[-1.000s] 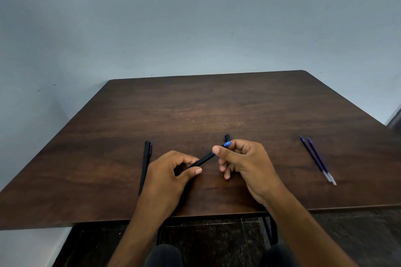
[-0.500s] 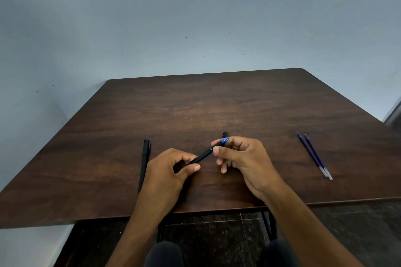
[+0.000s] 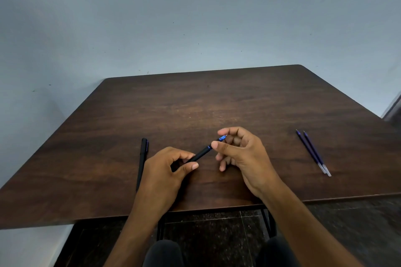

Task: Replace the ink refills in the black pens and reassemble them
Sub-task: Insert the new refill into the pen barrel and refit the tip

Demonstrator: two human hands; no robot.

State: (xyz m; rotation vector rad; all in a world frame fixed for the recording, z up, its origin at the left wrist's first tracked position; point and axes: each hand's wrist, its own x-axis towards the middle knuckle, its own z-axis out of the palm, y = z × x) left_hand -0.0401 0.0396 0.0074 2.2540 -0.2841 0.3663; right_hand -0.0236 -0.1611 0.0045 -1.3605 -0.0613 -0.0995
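Note:
My left hand (image 3: 167, 171) grips the rear of an uncapped black pen (image 3: 200, 154), which points up and to the right above the table. The pen's blue tip section (image 3: 221, 138) sticks out between the thumb and fingers of my right hand (image 3: 243, 154). The thumb rests against the pen just below the tip, and the index finger is lifted above it. A second black pen (image 3: 142, 161), capped, lies on the table just left of my left hand. Two blue ink refills (image 3: 312, 152) lie side by side at the right.
The dark wooden table (image 3: 217, 104) stands against a pale wall, with its front edge close to my wrists. Below the edge I see the table's black metal frame (image 3: 265, 221), a dark floor and my knees.
My right hand has loosened: the index finger lifted, so the blue tip shows fully. The pen cap seen behind my right hand earlier is hidden now. My left hand kept its grip.

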